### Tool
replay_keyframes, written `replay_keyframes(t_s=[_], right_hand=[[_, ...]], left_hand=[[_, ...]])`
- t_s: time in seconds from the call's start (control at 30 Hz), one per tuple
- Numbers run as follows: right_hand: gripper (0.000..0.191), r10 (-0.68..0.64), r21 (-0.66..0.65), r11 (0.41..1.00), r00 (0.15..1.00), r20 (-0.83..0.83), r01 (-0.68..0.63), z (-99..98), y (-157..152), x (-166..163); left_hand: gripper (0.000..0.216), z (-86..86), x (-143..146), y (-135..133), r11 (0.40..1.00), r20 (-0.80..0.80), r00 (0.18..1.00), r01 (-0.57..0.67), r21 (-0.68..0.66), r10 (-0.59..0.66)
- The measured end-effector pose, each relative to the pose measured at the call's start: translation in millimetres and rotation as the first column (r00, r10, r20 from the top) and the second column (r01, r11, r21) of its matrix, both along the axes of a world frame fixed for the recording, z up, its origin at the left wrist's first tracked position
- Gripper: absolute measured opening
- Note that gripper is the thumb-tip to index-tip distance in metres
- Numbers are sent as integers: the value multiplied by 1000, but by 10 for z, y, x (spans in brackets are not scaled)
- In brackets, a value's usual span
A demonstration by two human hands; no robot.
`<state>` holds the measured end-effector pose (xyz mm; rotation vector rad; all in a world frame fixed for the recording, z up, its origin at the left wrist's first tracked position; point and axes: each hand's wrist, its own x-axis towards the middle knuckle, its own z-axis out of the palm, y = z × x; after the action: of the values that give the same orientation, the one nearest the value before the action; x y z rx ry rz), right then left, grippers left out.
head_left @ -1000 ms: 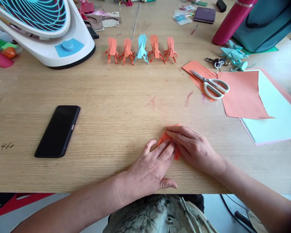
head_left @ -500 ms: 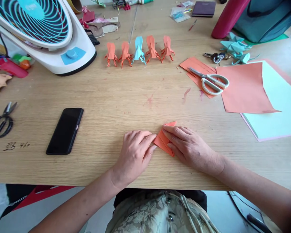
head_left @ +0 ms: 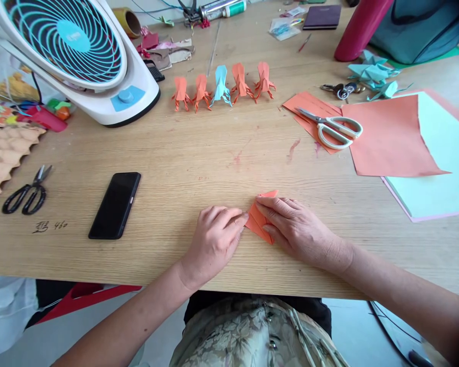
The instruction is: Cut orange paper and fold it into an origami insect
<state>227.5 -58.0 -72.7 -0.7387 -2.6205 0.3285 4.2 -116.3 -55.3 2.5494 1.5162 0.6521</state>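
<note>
A small piece of folded orange paper [head_left: 258, 218] lies on the table in front of me, partly covered by my fingers. My left hand [head_left: 219, 239] pinches its left corner between thumb and fingertips. From the other side, my right hand [head_left: 296, 229] grips the paper, with fingers pressed over its upper right part and the thumb lower down. Creases run across the visible part of the paper. Its right side is hidden under my right hand.
Several orange folded paper figures [head_left: 240, 81] and a blue one [head_left: 221, 86] stand in a row farther back. White-handled scissors [head_left: 338, 132] rest on orange paper sheets [head_left: 390, 137] at right. A phone [head_left: 115, 206], black scissors [head_left: 26, 196] and a fan [head_left: 133, 99] are at left.
The view has swung slightly left, so the fan, phone and black scissors appear farther right. Both hands stay at the orange paper, with the left thumb now less visible.
</note>
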Motion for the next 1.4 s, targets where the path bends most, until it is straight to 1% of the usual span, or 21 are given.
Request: replay_keyframes(t_s=[0.17, 0.37, 0.5, 0.67, 0.83, 0.97, 1.2, 1.3, 1.4], right_hand=[[36, -6, 11, 1000, 1000, 2, 6, -10, -6, 6], [42, 16, 55, 998, 998, 63, -19, 21, -8, 3], [39, 29, 75, 997, 996, 87, -35, 30, -3, -2], [40, 29, 80, 996, 997, 70, -35, 13, -2, -5], [42, -7, 71, 997, 998, 69, 2, -12, -12, -8], [44, -7, 94, 996, 992, 122, -5, -28, -15, -8], [53, 6, 52, 999, 981, 192, -16, 6, -10, -2], [55, 0, 67, 998, 979, 206, -14, 14, -9, -5], [52, -6, 82, 997, 980, 201, -11, 15, -11, -10]], left_hand=[[28, -15, -66, -11, 994, -104, 992, 77, 76, -69], [30, -11, -108, 0, 990, -166, 981, 120, 79, -105], [32, 6, -111, 4, 988, -166, 979, 135, 73, -122], [31, 11, -117, 16, 987, -164, 977, 145, 65, -133], [31, 4, -119, 17, 988, -154, 980, 141, 61, -130], [31, -5, -125, 16, 987, -146, 980, 149, 61, -139], [30, -3, -135, 31, 986, -130, 980, 156, 55, -148], [31, -2, -142, 21, 985, -142, 978, 164, 60, -155], [35, 7, -170, 13, 980, -195, 964, 192, 45, -180]])
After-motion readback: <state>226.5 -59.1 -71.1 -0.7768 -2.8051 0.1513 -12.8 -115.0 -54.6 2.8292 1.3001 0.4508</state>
